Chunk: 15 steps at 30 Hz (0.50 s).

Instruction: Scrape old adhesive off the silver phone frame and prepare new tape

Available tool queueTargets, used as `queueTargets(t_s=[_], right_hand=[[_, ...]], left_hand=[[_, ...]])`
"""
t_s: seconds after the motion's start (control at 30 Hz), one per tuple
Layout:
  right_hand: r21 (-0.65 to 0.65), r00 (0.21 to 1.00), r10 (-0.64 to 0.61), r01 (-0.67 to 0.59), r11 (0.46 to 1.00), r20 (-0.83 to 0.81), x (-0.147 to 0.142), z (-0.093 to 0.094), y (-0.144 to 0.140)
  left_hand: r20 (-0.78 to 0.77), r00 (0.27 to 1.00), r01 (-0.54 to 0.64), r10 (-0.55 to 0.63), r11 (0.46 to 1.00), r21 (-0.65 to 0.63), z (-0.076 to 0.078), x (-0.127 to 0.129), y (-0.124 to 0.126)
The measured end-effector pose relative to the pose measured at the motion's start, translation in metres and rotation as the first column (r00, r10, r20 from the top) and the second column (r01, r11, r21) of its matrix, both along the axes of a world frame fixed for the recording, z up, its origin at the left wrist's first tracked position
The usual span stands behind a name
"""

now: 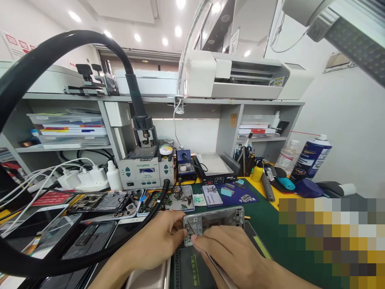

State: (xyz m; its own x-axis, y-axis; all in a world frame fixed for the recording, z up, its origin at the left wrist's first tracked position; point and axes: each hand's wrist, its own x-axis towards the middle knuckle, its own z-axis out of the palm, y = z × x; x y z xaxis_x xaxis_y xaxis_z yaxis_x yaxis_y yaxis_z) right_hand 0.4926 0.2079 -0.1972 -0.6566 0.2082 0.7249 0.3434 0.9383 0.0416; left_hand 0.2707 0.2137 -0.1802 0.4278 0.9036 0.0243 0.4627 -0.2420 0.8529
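Observation:
My left hand (158,237) pinches the left end of an opened phone frame (221,218), thumb in front and fingers behind. My right hand (236,251) grips slim metal tweezers (217,268), whose pointed tip reaches into the frame's left end near my left thumb. Whatever small part the tip touches is too small to make out. Under the frame lies a dark perforated work pad (194,268) with green lettering. A pale phone (150,277) lies below my left wrist.
Several phones (87,241) cover the left side, with a thick black hose (120,251) curving over them. Behind stand a parts tray (192,209), a hot-air station (146,176) and a heating plate (218,180). A spray can (311,158) and bottles stand right.

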Motion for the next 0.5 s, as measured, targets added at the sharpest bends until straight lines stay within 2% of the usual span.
queueTargets(t_s=[0.27, 0.5], right_hand=[[0.009, 0.999, 0.037, -0.037, 0.999, 0.027, 0.0024, -0.0032, 0.0070], [0.033, 0.999, 0.033, -0.034, 0.999, 0.037, 0.0001, 0.0019, 0.0058]], left_hand=[[-0.013, 1.000, -0.003, 0.004, 1.000, 0.018, 0.0016, 0.0011, -0.0007], [-0.021, 1.000, -0.005, 0.005, 0.999, 0.034, 0.0020, 0.0013, -0.0015]])
